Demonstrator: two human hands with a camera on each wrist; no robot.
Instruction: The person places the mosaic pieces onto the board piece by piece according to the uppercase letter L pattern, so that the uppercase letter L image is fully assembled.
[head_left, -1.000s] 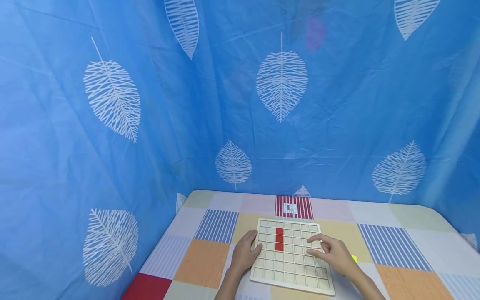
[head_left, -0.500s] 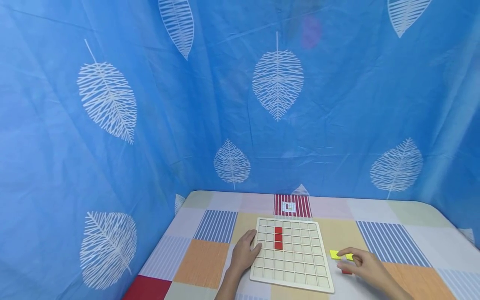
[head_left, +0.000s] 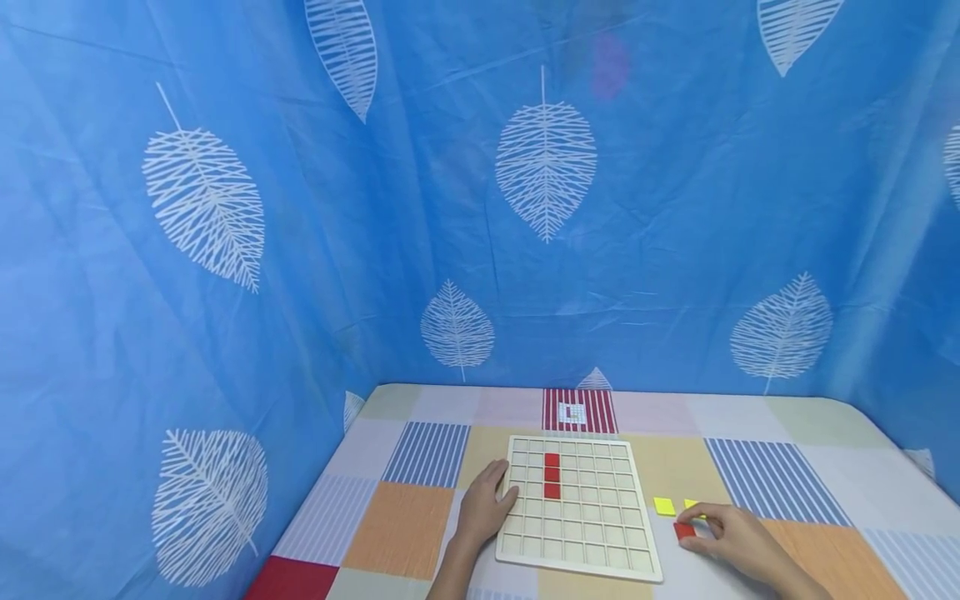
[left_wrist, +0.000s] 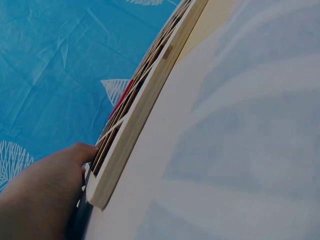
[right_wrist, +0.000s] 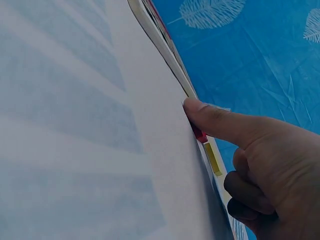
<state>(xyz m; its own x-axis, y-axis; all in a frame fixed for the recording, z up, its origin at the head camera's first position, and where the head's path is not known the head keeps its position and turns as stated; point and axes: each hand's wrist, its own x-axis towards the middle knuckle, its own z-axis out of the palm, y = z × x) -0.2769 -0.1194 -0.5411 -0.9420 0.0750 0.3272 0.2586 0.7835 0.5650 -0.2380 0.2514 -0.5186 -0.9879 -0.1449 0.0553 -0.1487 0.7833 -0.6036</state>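
A cream grid board (head_left: 573, 552) lies on the table, with three red square tiles (head_left: 552, 474) in a column in its upper left cells. My left hand (head_left: 480, 510) holds the board's left edge, its thumb over the rim and its fingers along the side. To the right of the board, my right hand (head_left: 731, 537) pinches another red tile (head_left: 683, 530) between thumb and index finger, low at the tablecloth. In the right wrist view the thumb (right_wrist: 200, 112) covers much of this red tile (right_wrist: 199, 134).
A yellow tile (head_left: 664, 506) lies between board and right hand; a second yellow tile (head_left: 692, 504) is partly hidden behind the fingers. Beyond the board is a small card with a printed grid (head_left: 572, 413). Blue leaf-patterned curtains (head_left: 637, 275) enclose the patchwork-covered table (head_left: 416, 517).
My right hand has moved from above the board rightward to the loose tiles, and now has the red tile between thumb and finger. The left hand stays at the board's edge.
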